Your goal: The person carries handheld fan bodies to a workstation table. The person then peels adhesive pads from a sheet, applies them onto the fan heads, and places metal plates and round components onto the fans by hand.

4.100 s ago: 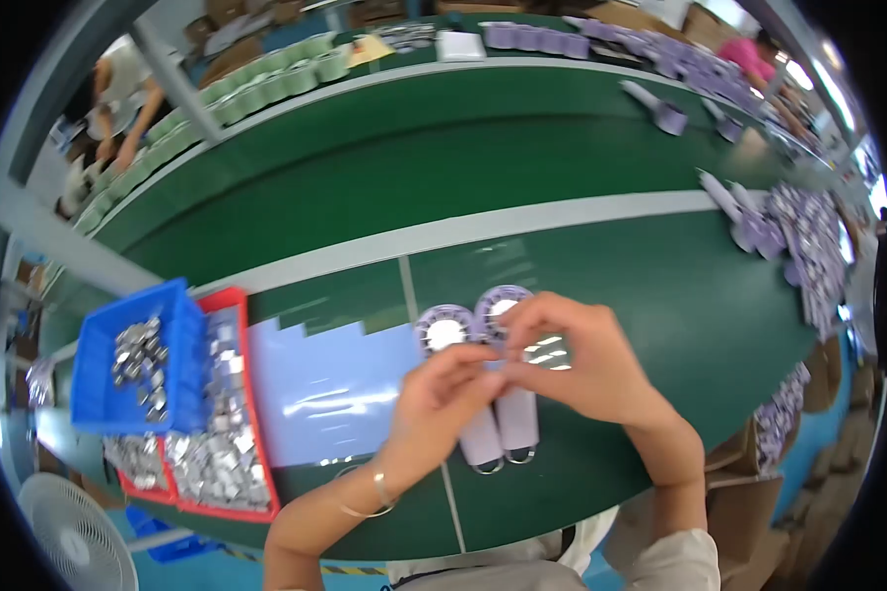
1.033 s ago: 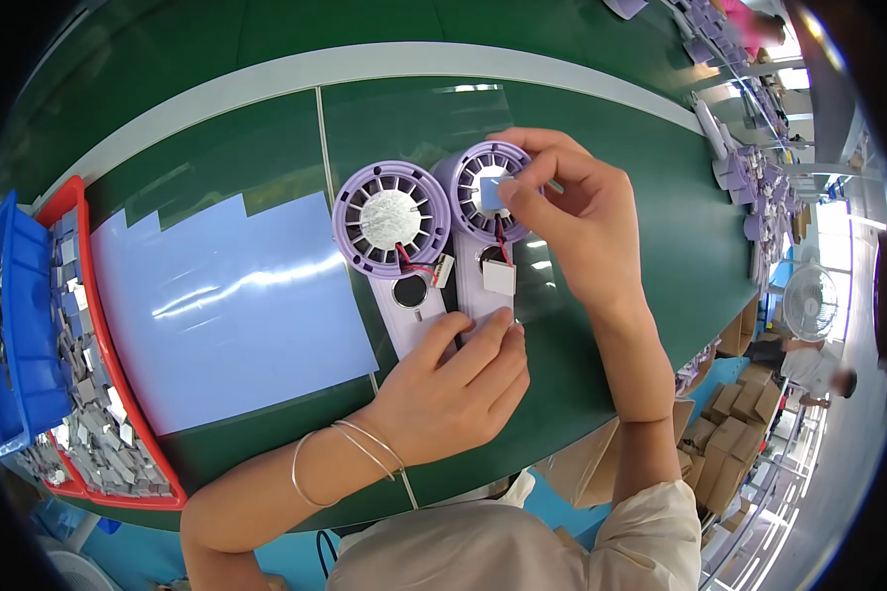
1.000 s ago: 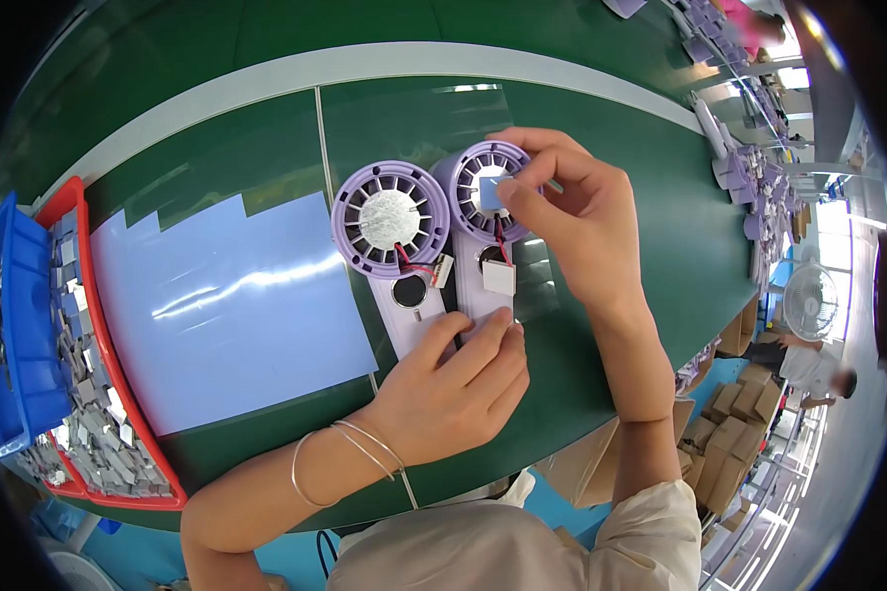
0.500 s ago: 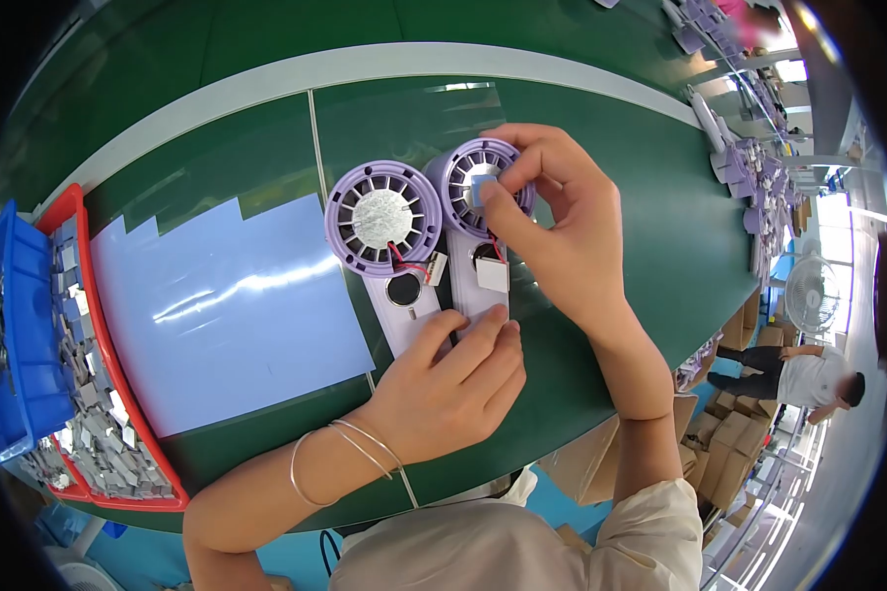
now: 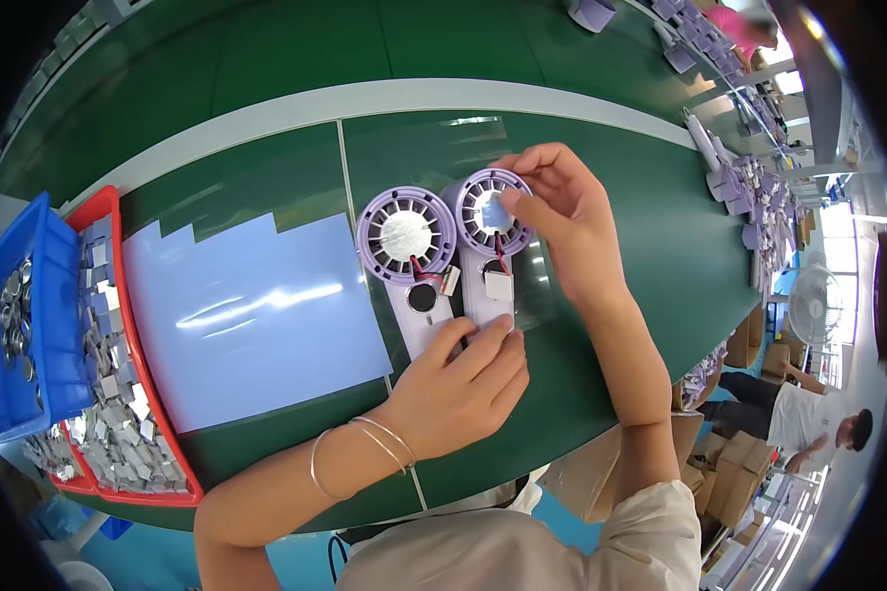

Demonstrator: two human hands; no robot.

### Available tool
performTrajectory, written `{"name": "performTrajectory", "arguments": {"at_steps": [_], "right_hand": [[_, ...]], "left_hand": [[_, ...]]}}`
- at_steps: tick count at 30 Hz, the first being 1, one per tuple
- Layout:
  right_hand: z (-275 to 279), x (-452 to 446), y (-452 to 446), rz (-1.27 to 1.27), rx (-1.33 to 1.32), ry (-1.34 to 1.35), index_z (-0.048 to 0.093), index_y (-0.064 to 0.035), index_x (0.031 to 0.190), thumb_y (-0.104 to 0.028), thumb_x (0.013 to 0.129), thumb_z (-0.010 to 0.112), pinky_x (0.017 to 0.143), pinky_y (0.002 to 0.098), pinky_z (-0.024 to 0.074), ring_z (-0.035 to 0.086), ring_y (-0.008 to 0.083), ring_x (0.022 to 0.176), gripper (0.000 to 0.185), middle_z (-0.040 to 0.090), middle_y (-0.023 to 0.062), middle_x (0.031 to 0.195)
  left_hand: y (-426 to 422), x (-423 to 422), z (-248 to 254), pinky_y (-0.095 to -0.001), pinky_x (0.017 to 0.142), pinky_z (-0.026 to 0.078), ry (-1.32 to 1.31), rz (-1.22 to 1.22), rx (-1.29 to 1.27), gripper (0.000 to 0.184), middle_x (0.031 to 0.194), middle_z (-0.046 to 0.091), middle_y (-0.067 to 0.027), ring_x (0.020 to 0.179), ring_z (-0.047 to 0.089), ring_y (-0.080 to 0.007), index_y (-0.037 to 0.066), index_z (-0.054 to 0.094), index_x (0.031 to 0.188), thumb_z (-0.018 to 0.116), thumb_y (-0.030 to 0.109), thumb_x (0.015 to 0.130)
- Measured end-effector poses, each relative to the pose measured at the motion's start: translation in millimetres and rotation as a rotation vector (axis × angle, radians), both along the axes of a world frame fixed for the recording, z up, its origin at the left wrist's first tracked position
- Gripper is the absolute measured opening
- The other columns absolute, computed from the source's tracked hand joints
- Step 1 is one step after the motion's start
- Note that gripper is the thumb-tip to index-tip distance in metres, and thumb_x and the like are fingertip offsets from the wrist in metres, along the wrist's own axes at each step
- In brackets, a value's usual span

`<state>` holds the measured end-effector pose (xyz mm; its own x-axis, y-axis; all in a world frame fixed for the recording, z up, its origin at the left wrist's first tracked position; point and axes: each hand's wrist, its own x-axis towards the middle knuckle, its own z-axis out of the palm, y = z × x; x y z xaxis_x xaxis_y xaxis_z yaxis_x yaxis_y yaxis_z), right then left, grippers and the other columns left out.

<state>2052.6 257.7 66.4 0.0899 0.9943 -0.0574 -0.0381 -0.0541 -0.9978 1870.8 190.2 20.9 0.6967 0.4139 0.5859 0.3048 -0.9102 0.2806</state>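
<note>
The left hand [image 5: 463, 384] lies palm down to the right of the blue sheet [image 5: 266, 325], fingers bent over the pale handles of two purple fans; I cannot tell if it grips them. Two thin, shiny bangles [image 5: 314, 461] loop round its wrist. The right hand [image 5: 581, 236] is farther right of the sheet, bent in from the side — it holds the round rim of the right fan [image 5: 475, 241], fingers curled around it and thumb over a small, smooth blue patch [image 5: 491, 215] on its silver middle. The left fan [image 5: 405, 234] lies just right of the sheet, next to the other one. Both have round tops with spokes like a wheel. Red wires run to little white plugs. The sheet is flat and shiny, with steps cut along its far edge. Left of it — a red tray [image 5: 140, 345] full of gray squares, then a blue tub [image 5: 59, 325] with round metal bits.
</note>
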Motion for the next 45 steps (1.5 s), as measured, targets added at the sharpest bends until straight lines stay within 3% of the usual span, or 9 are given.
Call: {"name": "performTrajectory", "arguments": {"at_steps": [9,12,14,19,26,31,37,41,45], "right_hand": [[-15.5,3.8,1.6,-0.004,0.071,-0.012,0.059,-0.0001,0.106,0.001,0.089,0.062,0.09,0.0253,0.0474,0.061,0.0127,0.1,0.018,0.066,0.0078,0.105],[-28.3,17.2,9.0,-0.124,0.246,-0.191,0.061,-0.0008,0.103,-0.01,0.096,0.059,0.089,0.0275,0.0467,0.06,0.0146,0.095,0.012,0.066,0.0074,0.1],[-37.8,37.2,18.4,-0.253,0.336,-0.43,0.062,-0.0006,0.104,-0.015,0.098,0.059,0.089,0.0283,0.0467,0.06,0.0151,0.095,0.016,0.066,0.0074,0.099],[-83.4,109.4,38.6,-0.365,0.288,-0.182,0.06,-0.0014,0.112,-0.018,0.1,0.057,0.092,0.0289,0.048,0.061,0.0157,0.101,0.021,0.064,0.0084,0.106],[-98.4,114.9,43.7,-0.359,0.339,-0.241,0.059,0.0017,0.113,-0.008,0.099,0.054,0.093,0.0287,0.0486,0.062,0.016,0.1,0.017,0.064,0.0092,0.103],[-101.7,118.3,45.8,-0.36,0.353,-0.247,0.059,0.0017,0.112,-0.008,0.099,0.054,0.093,0.0285,0.0483,0.062,0.0161,0.1,0.017,0.064,0.0092,0.103],[-101.0,116.2,46.9,-0.359,0.353,-0.255,0.06,0.0011,0.113,-0.008,0.098,0.055,0.091,0.0275,0.048,0.062,0.0161,0.099,0.018,0.065,0.0083,0.102],[-94.2,109.8,42.0,-0.399,0.343,-0.399,0.064,-0.0002,0.111,-0.009,0.094,0.061,0.086,0.0278,0.0498,0.063,0.0157,0.094,0.019,0.067,0.0085,0.099],[-69.9,84.5,30.3,-0.394,0.392,-0.3,0.063,0.0002,0.106,-0.005,0.092,0.062,0.083,0.0264,0.0494,0.063,0.0142,0.09,0.015,0.067,0.0076,0.095]], "left_hand": [[0.1,-2.7,1.0,-0.04,0.09,0.044,-0.011,-0.014,0.0,0.02,0.105,0.063,-0.0062,0.111,0.057,-0.0236,0.007,0.065,0.09,0.065,0.021,0.076],[-3.0,0.4,-3.1,-0.0413,0.092,0.043,-0.027,0.001,0.008,0.017,0.103,0.061,-0.0076,0.108,0.056,-0.0242,0.006,0.064,0.084,0.065,0.022,0.076],[-0.7,-1.0,7.2,-0.0419,0.093,0.042,-0.129,-0.037,-0.12,0.029,0.102,0.06,-0.0124,0.108,0.055,-0.0262,0.003,0.063,0.098,0.068,0.023,0.078],[-2.1,-43.2,66.9,-0.0399,0.079,0.051,-0.213,0.006,0.098,0.027,0.1,0.059,-0.0139,0.089,0.06,-0.0296,-0.001,0.063,0.103,0.068,0.012,0.08],[-23.8,-235.9,99.1,-0.0375,0.076,0.052,-0.177,0.945,0.182,0.021,0.094,0.064,-0.0127,0.086,0.063,-0.0289,0.002,0.067,0.096,0.069,-0.005,0.076],[-44.3,-380.8,57.5,-0.0398,0.088,0.048,-0.196,1.495,0.041,0.026,0.111,0.058,-0.0181,0.1,0.059,-0.0363,0.001,0.06,0.111,0.065,0.01,0.087],[-29.1,-439.1,24.5,-0.0439,0.096,0.045,-0.084,1.585,0.015,0.044,0.119,0.057,-0.0229,0.11,0.055,-0.0402,-0.003,0.058,0.123,0.069,0.018,0.086],[-5.1,-473.2,8.8,-0.0481,0.092,0.044,0.168,1.572,0.155,0.034,0.105,0.065,-0.0217,0.103,0.058,-0.0401,0.0,0.066,0.105,0.072,0.024,0.082],[-3.8,-469.5,9.8,-0.0473,0.089,0.045,0.135,1.547,0.121,0.039,0.106,0.064,-0.0213,0.101,0.059,-0.0394,-0.002,0.066,0.11,0.074,0.022,0.081]]}}
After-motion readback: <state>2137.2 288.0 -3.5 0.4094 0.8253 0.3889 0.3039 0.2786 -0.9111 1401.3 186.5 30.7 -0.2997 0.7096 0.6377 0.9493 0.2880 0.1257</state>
